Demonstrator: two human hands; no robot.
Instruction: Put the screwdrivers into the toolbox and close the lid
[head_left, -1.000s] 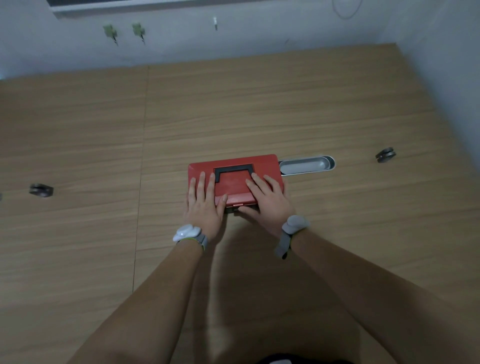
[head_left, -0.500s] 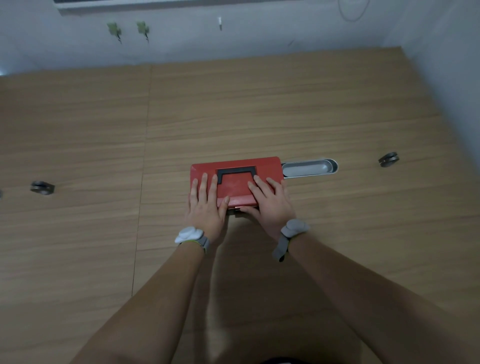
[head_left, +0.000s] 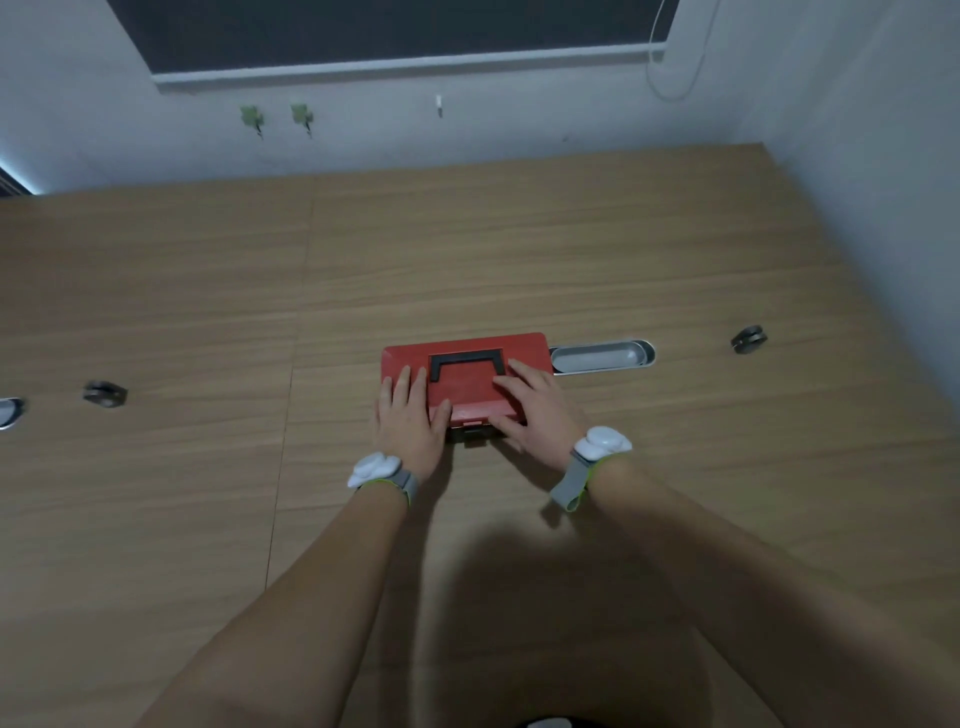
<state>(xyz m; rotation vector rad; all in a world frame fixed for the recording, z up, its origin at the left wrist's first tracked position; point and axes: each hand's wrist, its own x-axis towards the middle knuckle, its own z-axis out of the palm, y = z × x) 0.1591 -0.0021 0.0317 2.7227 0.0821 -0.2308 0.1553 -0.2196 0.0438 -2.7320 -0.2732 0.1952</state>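
Observation:
A red toolbox (head_left: 467, 387) with a black handle (head_left: 466, 364) on its lid lies in the middle of the wooden table (head_left: 519, 260), lid down. My left hand (head_left: 410, 421) rests flat on the lid's left part, fingers spread, thumb near the front edge. My right hand (head_left: 535, 410) lies flat on the lid's right part, thumb by the dark front latch (head_left: 470, 434). No screwdrivers are visible.
A silver oval tray (head_left: 602, 357) sits right of the toolbox, touching its end. Dark round fittings lie at the left (head_left: 105, 393) and at the right (head_left: 748, 339). Another silver tray edge (head_left: 8, 413) shows at far left. Walls close the back and right.
My head tilted up, so more of the back wall and window shows. Both hands stay pressed flat on the closed lid, nearly unmoved.

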